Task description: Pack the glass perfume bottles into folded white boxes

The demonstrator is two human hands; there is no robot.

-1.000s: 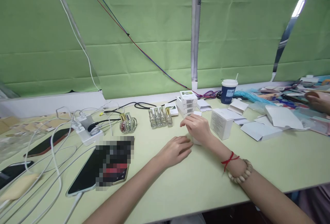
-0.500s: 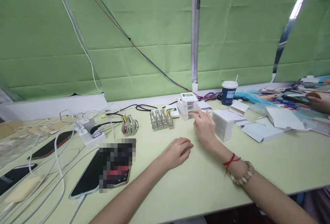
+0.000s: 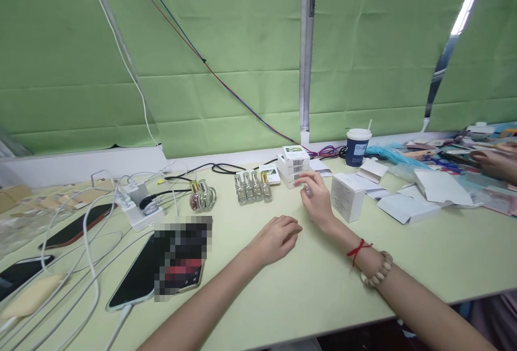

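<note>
Basically, both hands are free of any visible load. Left hand [image 3: 278, 239]: palm down, fingers loosely bent, grip half open; the underside is hidden. Right hand [image 3: 318, 203]: wrist bent, index finger extended, grip open with a gap at the thumb, nothing visible in it. Its fingertips overlap the lower part of the stack of small white boxes [image 3: 295, 163]; can't tell if they touch. The upright white carton [image 3: 347, 198] stands just beside that hand, on its right, print on one face too small to read.

Row of glass bottles [image 3: 253, 188] sits left of the stack, partly covering a flat white box [image 3: 272, 175]. Rounder bottles [image 3: 202, 198] are further left, overlapping each other, exact count unclear. Big phone [image 3: 135, 273] is partly pixelated; another phone [image 3: 24, 271] is cut off by the left edge. Far right: another person's hand [image 3: 493, 163], cut off and blurred over clutter I can't sort out.

Surface: pale green tabletop [image 3: 335, 292]. White cables [image 3: 119, 325] and a power strip [image 3: 141, 215] on the left; opened cartons [image 3: 407, 206] and a lidded blue cup [image 3: 357, 149] on the right. Room: green blinds [image 3: 234, 22] behind, bright light in a slanted gap at upper right, red and blue wires [image 3: 226, 86] hanging across.
</note>
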